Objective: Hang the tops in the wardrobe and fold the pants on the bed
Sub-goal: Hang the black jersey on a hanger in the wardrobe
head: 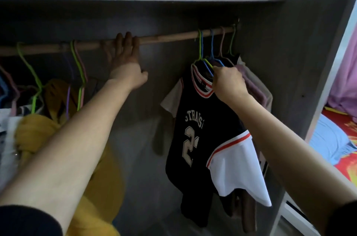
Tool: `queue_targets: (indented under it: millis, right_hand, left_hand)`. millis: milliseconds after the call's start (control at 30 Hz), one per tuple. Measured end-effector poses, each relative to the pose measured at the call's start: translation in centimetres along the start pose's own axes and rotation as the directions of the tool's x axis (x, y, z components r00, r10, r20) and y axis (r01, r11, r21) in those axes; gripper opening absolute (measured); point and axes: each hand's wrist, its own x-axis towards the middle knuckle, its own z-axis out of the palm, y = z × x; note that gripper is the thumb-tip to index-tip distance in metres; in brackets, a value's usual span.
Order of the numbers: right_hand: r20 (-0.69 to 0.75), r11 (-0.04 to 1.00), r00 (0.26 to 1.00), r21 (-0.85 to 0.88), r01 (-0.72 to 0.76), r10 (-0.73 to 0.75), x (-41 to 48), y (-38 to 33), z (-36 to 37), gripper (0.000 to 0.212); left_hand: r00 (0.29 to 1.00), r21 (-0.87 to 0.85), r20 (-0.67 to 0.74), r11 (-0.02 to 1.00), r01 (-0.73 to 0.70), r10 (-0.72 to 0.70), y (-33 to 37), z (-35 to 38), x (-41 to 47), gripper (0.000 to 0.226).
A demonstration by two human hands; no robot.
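your forearms (81, 139) reach into the wardrobe (280, 73). your left hand (123, 61) curls over the rail (173, 37); your right hand (228, 83), nearer, pinches the green hanger (200, 50) at the collar of the dark jersey (193, 129), which hangs rightward along the rail, hook already over it.

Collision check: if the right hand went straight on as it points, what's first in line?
The right hand pinches the green hanger at the jersey collar; straight on, up-left, it would first push into that hanger's neck, probably. Depth unclear.
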Motion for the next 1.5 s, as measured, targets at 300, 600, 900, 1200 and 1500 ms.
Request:
queue_targets:
  millis: [300,600,900,1200,1500]
  right_hand:
    - [0.071,0.964,0.985,0.226,0.139,-0.159,-1.7,2.2,-2.1,0.04]
    - [-0.225,0.997,0.974,0.081,-0.017,0.034,-10.1,3.5,-5.6,0.048]
    - [-0.089,0.988,0.988,-0.069,-0.136,0.129,-23.9,11.5,-3.8,0.067]
    - [-0.149,0.937,0.965,-0.245,-0.247,0.215,-36.3,27.8,-12.1,0.084]
    - [-0.225,0.78,0.867,-0.379,-0.499,0.445,-51.4,46.4,-22.8,0.091]
  left_hand:
    - [0.998,-0.05,0.062,0.998,-0.03,0.033,-0.5,-0.9,-0.2,0.101]
    - [0.95,-0.556,-0.29,0.828,-0.07,-0.115,6.0,-1.8,-8.4,0.059]
    - [0.992,-0.584,-0.116,0.805,-0.102,0.041,15.9,0.8,-24.4,0.063]
    - [0.967,-0.643,-0.044,0.734,-0.22,0.251,34.9,-4.0,-29.8,0.068]
    - [0.781,-0.77,-0.045,0.477,-0.424,0.623,61.7,-9.7,-37.5,0.08]
